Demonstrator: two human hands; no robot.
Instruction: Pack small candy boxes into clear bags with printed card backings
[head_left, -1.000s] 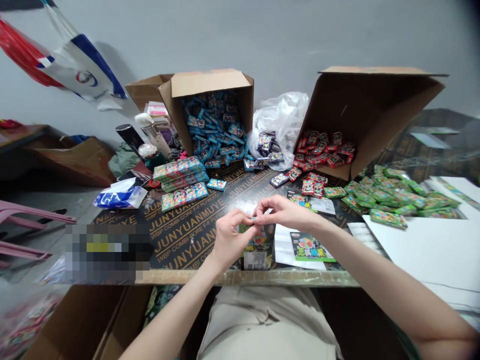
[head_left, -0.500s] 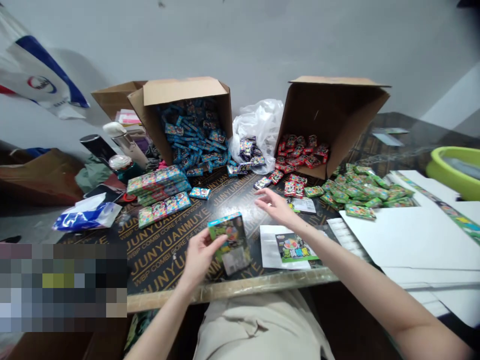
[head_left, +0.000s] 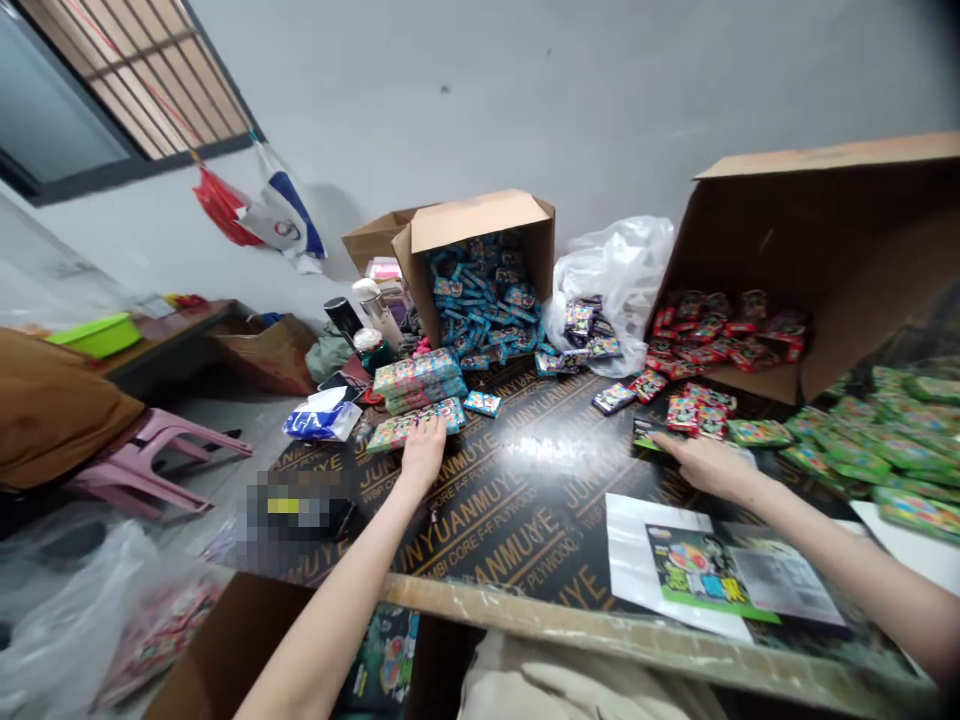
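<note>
My left hand [head_left: 424, 455] reaches over the front row of small multicoloured candy boxes [head_left: 384, 432], with its fingers stretched out over the row's right part. Behind that row lies a stack of more candy boxes [head_left: 412, 380]. A single blue candy box [head_left: 482, 403] lies to the right of it. My right hand [head_left: 709, 465] has its fingers closed at a small black-and-green printed packet [head_left: 649, 434] on the table. Nearer the table's front edge, a flat printed packet with a green strip [head_left: 690, 570] lies on white sheets [head_left: 626, 540].
Cartons of blue boxes [head_left: 480, 225] and red boxes [head_left: 750, 240] lie sideways at the back, with a clear plastic bag [head_left: 615, 260] between. Green packets [head_left: 862, 440] are heaped right. A tissue pack [head_left: 322, 415] and bottles [head_left: 379, 310] stand left. Below the edge is an open carton [head_left: 225, 650].
The dark printed box has left my left hand, which has moved to the row of candy boxes. My right hand has come down on the small packet. The view has turned left.
</note>
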